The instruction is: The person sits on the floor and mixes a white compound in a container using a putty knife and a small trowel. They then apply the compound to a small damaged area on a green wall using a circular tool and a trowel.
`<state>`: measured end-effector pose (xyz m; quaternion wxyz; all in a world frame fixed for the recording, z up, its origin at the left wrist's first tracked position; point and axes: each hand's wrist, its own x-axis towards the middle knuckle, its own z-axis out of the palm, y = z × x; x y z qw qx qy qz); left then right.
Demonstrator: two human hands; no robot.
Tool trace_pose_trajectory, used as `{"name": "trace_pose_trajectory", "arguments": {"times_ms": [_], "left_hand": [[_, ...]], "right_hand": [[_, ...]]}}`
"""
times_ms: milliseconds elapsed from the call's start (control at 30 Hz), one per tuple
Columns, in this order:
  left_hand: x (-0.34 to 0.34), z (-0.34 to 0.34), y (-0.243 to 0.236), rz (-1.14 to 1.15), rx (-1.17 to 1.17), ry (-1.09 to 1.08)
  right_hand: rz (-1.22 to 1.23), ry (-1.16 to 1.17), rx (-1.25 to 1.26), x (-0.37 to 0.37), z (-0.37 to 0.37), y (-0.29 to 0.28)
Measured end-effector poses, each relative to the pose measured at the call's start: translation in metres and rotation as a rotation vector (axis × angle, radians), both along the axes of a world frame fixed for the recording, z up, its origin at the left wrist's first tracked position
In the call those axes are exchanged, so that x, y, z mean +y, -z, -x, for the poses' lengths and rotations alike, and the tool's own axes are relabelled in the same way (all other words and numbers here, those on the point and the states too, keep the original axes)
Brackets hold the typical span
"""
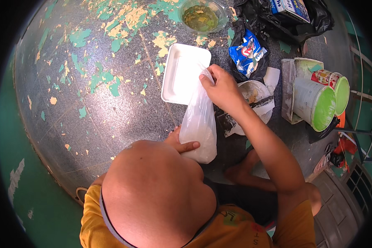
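A see-through plastic bag [200,140] with white contents stands upright, its lower part rounded and full. My right hand [222,89] is closed on the gathered, twisted neck of the bag. My left hand [182,142] cups the lower left side, its thumb pressed against the plastic; its other fingers are partly hidden. Just beyond the bag, a shallow white tray [173,78] lies on the floor. The upper part of the bag overlaps the tray's right side.
Green and cream paint flakes [105,78] litter the speckled floor. A clear tub [200,18] with murky water stands at the far side. To the right are a blue packet [248,53] on black plastic, a dirty white container [252,93] and tipped buckets [314,101] with green paint.
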<state>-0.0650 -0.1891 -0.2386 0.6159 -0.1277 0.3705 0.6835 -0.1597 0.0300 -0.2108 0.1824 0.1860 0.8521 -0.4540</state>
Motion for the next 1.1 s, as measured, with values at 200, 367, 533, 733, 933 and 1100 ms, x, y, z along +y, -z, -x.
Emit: {"name": "trace_pose_trajectory", "arguments": {"times_ms": [200,367,533,733,933,1100], "left_hand": [[0.003,0.009,-0.024,-0.023,-0.097,-0.033],[0.006,0.004,-0.025,0.058,-0.067,-0.045],[0.007,0.005,-0.02,0.105,0.003,-0.071],[0.012,0.022,-0.043,0.042,-0.002,-0.093],[0.013,0.026,-0.044,-0.001,0.056,-0.052],[0.015,0.03,-0.046,0.012,0.112,-0.016]], "right_hand": [[0.01,0.022,-0.082,0.005,-0.001,-0.01],[0.054,0.045,-0.069,0.011,-0.007,-0.005],[0.083,0.043,-0.073,0.01,-0.008,-0.003],[0.114,0.037,-0.073,0.006,-0.004,-0.006],[0.099,0.066,-0.145,0.005,-0.009,-0.012],[0.176,0.157,-0.133,0.006,-0.016,-0.003]]}}
